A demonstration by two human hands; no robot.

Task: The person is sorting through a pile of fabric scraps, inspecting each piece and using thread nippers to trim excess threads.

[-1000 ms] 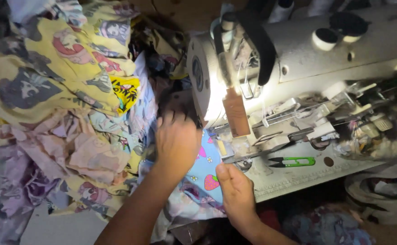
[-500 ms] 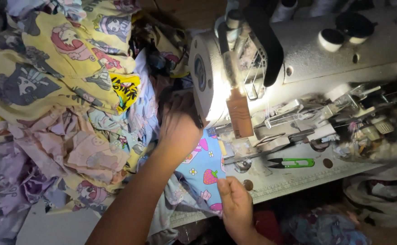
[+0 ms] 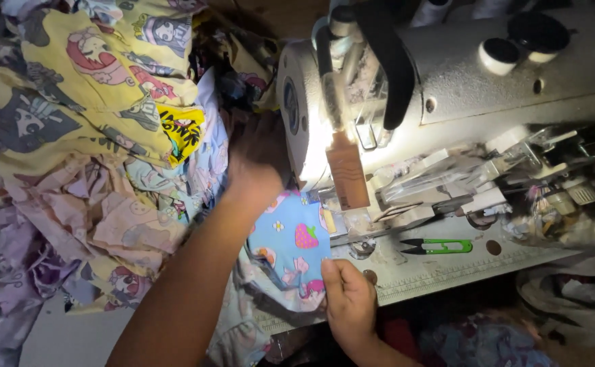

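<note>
Right hand point(image 3: 349, 302) on blue printed cloth point(image 3: 290, 245)

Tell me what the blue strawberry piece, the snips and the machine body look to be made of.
Blue printed piece: thin woven or knit cloth, matte; it creases softly under the right hand. Snips: green handle, probably plastic, with dark metal blades. Sewing machine body: likely painted metal, off-white, slightly glossy and scuffed. The left hand is blurred behind the cloth.

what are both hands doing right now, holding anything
Left hand: blurred, lying on the printed cloth behind the sewing machine; grip cannot be told.
Right hand: closed, pinching the near edge of the blue strawberry cloth.
</note>
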